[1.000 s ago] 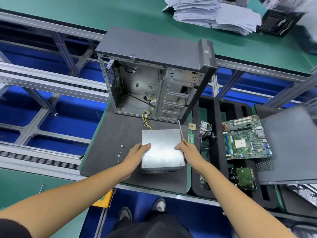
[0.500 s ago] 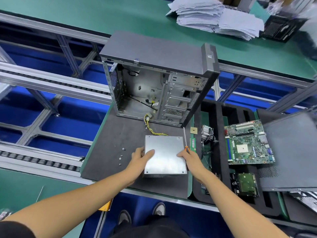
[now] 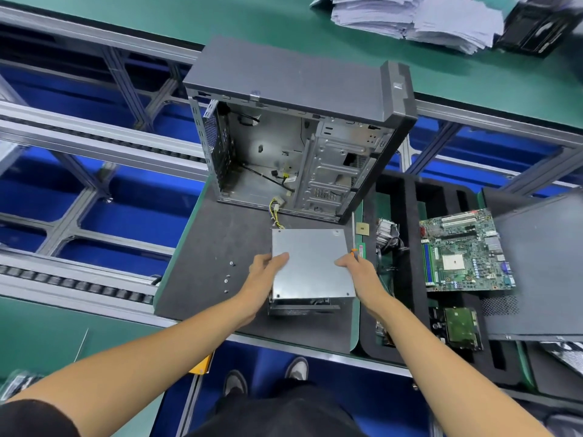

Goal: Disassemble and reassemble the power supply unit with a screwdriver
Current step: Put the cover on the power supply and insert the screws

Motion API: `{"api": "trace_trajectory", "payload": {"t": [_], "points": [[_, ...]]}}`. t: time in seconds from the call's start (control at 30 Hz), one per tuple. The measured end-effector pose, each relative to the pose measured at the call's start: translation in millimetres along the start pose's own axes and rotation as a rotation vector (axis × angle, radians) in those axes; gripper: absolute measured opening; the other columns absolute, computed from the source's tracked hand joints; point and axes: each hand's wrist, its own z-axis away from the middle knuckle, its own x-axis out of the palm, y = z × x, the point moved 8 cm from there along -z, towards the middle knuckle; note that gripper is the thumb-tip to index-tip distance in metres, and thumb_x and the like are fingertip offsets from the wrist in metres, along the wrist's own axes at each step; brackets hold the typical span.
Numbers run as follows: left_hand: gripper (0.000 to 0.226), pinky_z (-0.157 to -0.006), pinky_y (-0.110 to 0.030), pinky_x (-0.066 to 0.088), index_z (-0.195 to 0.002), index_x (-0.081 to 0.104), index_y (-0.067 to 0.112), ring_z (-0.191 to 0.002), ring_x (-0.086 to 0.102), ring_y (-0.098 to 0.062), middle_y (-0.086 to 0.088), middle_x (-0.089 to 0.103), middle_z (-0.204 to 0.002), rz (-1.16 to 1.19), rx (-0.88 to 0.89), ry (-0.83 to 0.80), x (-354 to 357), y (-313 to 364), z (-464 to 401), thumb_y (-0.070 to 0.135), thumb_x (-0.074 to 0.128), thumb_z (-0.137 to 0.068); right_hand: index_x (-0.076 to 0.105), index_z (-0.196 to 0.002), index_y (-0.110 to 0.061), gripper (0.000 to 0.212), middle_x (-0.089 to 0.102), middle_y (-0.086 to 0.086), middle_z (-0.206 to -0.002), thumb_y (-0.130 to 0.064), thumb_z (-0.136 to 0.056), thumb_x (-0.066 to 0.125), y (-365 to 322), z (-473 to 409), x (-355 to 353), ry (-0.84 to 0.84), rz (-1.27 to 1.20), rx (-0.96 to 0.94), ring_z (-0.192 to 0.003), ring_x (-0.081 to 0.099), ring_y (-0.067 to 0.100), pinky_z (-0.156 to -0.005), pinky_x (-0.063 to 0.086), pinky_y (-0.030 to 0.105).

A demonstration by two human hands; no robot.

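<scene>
The silver power supply unit (image 3: 310,263) lies flat on the dark mat (image 3: 202,247) in front of the open computer case (image 3: 296,137). Its yellow and black cable (image 3: 275,212) runs back toward the case. My left hand (image 3: 263,272) grips the unit's left edge, thumb on top. My right hand (image 3: 359,272) holds the right edge and also holds a screwdriver (image 3: 353,238) with an orange collar, its shaft pointing away from me along the unit's side.
Several loose screws (image 3: 227,275) lie on the mat left of my left hand. A black foam tray (image 3: 410,216) on the right carries a motherboard (image 3: 467,250), a hard drive (image 3: 462,326) and a heatsink (image 3: 386,231). The case's side panel (image 3: 539,266) lies further right. Paper stacks (image 3: 416,17) sit on the far green table.
Both hands have drawn the power supply unit a little toward me, away from the case, and the cable has stretched out behind it. The grips are unchanged.
</scene>
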Motion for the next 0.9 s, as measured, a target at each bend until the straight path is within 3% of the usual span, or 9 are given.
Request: {"api": "trace_trajectory", "payload": {"t": [0.07,0.17,0.37,0.47,0.53,0.67,0.73,0.83,0.9], "points": [[0.075,-0.104,-0.038,0.038,-0.121,0.045,0.032,-0.127,0.046,-0.013,0.002,0.047,-0.136,-0.014,-0.008,-0.011,0,2,-1,0.082,0.056,-0.068,0.071,-0.083,-0.023,0.014,0.065,-0.012,-0.103,-0.033,-0.088,0.063,2,-2,-1,-0.017,0.031,0.018,-0.101,0.056,0.001,-0.089,0.036,0.028],[0.076,-0.112,-0.043,0.036,-0.121,0.045,0.030,-0.127,0.048,-0.015,0.001,0.049,-0.135,0.015,-0.016,0.007,-4,0,-1,0.081,0.058,-0.066,0.072,-0.076,-0.031,0.021,0.067,-0.029,-0.082,-0.029,-0.094,0.061,6,0,3,-0.051,0.073,0.032,-0.086,0.058,-0.009,-0.083,0.037,0.021],[0.072,-0.116,-0.049,0.035,-0.119,0.042,0.033,-0.128,0.050,-0.019,-0.001,0.051,-0.136,0.027,-0.017,-0.011,-5,-3,-3,0.079,0.060,-0.066,0.068,-0.060,-0.037,0.035,0.061,-0.024,-0.071,-0.028,-0.093,0.062,4,6,5,-0.050,0.065,0.029,-0.080,0.055,0.007,-0.077,0.037,0.026],[0.070,-0.116,-0.050,0.035,-0.120,0.041,0.035,-0.129,0.050,-0.018,0.002,0.051,-0.135,0.042,-0.003,-0.040,-3,-2,-3,0.077,0.059,-0.067,0.066,-0.056,-0.039,0.046,0.060,-0.027,-0.071,-0.023,-0.098,0.059,1,7,7,-0.074,0.077,0.027,-0.082,0.057,-0.001,-0.078,0.037,0.020],[0.085,-0.117,-0.052,0.033,-0.133,0.039,0.030,-0.133,0.046,-0.022,0.000,0.047,-0.141,0.053,-0.021,-0.032,0,-4,-4,0.077,0.058,-0.065,0.066,-0.057,-0.039,0.038,0.058,-0.022,-0.074,-0.030,-0.093,0.059,3,7,6,-0.094,0.086,0.039,-0.077,0.055,0.000,-0.078,0.037,0.023],[0.097,-0.117,-0.056,0.033,-0.139,0.040,0.021,-0.134,0.047,-0.030,-0.010,0.048,-0.145,0.171,-0.093,0.005,5,-3,-2,0.067,0.062,-0.056,0.059,-0.067,-0.029,0.019,0.050,-0.004,-0.075,-0.045,-0.077,0.062,5,3,8,-0.138,0.022,0.071,-0.070,0.046,0.018,-0.072,0.034,0.036],[0.088,-0.114,-0.058,0.037,-0.128,0.044,0.022,-0.129,0.053,-0.034,-0.014,0.054,-0.138,0.235,-0.129,-0.003,6,-8,1,0.062,0.065,-0.053,0.055,-0.086,-0.017,0.036,0.044,0.009,-0.081,-0.048,-0.069,0.062,3,-4,8,-0.108,-0.043,0.108,-0.072,0.041,0.025,-0.071,0.031,0.039],[0.081,-0.110,-0.052,0.043,-0.117,0.043,0.023,-0.118,0.060,-0.027,-0.009,0.059,-0.124,0.287,-0.130,-0.018,6,-14,5,0.064,0.070,-0.053,0.064,-0.099,-0.008,0.044,0.064,0.013,-0.091,-0.042,-0.072,0.062,0,-13,12,-0.105,-0.088,0.131,-0.079,0.055,0.030,-0.075,0.040,0.041],[0.079,-0.112,-0.049,0.041,-0.116,0.044,0.026,-0.120,0.058,-0.023,-0.006,0.057,-0.127,0.269,-0.123,0.001,3,-16,3,0.068,0.070,-0.054,0.068,-0.098,-0.008,0.043,0.073,0.009,-0.095,-0.042,-0.074,0.060,3,-17,14,-0.101,-0.075,0.133,-0.079,0.063,0.028,-0.073,0.045,0.037]]}}
